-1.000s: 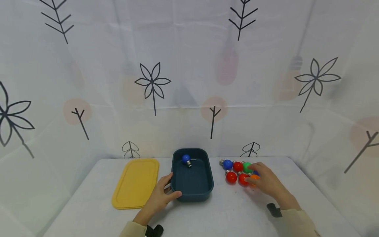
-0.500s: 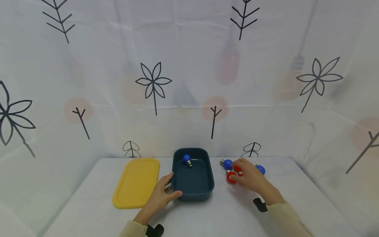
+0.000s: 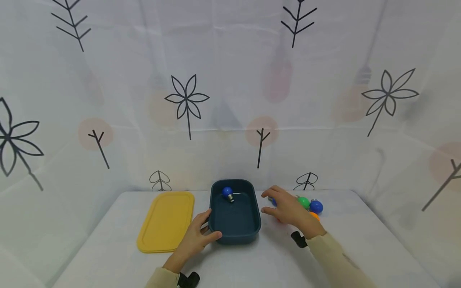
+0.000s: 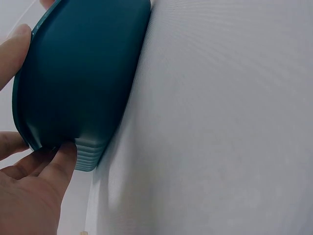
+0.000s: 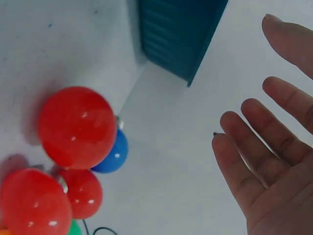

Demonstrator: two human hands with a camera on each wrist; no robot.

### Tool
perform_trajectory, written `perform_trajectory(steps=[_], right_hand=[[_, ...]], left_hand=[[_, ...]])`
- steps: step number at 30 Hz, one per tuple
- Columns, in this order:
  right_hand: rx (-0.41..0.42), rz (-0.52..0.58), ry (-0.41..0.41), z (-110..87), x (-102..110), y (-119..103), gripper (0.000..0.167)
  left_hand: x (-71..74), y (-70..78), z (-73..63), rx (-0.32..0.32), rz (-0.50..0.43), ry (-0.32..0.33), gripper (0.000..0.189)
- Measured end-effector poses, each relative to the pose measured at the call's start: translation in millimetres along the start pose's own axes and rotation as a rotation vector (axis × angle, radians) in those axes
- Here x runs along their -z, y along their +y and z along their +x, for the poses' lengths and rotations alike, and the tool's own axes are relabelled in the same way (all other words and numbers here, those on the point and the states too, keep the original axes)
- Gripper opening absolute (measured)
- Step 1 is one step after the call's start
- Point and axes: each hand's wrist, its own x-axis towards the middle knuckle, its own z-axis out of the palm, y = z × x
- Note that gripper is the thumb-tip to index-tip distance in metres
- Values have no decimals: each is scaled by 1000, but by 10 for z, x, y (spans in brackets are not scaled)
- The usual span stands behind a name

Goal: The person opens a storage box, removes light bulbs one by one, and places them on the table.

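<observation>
A dark teal rectangular container (image 3: 235, 224) stands mid-table with one blue light bulb (image 3: 227, 192) lying inside. My left hand (image 3: 194, 236) holds its near left corner, thumb at the front and fingers along the ridged side. Just right of the container, my right hand (image 3: 286, 207) hovers over the bulbs, fingers spread and nothing in them. It partly hides the group in the head view. Red bulbs (image 5: 77, 127) and a blue bulb (image 5: 114, 155) show below it in the right wrist view. A green bulb (image 3: 303, 202) and an orange bulb (image 3: 314, 216) lie beyond the hand.
To the left of the container lies a flat yellow tray-like lid (image 3: 167, 222) with a raised rim. Another blue bulb (image 3: 316, 206) sits at the right end of the group. A white patterned cloth (image 3: 223, 100) hangs behind the white-covered table (image 3: 252, 268).
My right hand has moved left across the bulbs toward the container, uncovering the green, orange and right-hand blue bulbs. My left hand has kept its place on the container.
</observation>
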Motion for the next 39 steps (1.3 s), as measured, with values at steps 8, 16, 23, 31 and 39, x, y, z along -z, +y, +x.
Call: perform_trajectory(steps=[8,16,23,31,39], right_hand=[[79,-11,-11,160,-15,-158,43],[91,-10,-43,339,-33,-322,44],[102,15,-68,511,-63,-444,43],[150,50,-73,748,-129,-579,42],[197,56,-87,935,-277,-617,41]], left_hand=[[-10,18,-1,18,5,3,85],[-6,17,-12,19,3,-3,85],[-10,8,0,21,3,0,85],[3,1,0,11,9,3,85],[2,1,2,9,1,-5,84]])
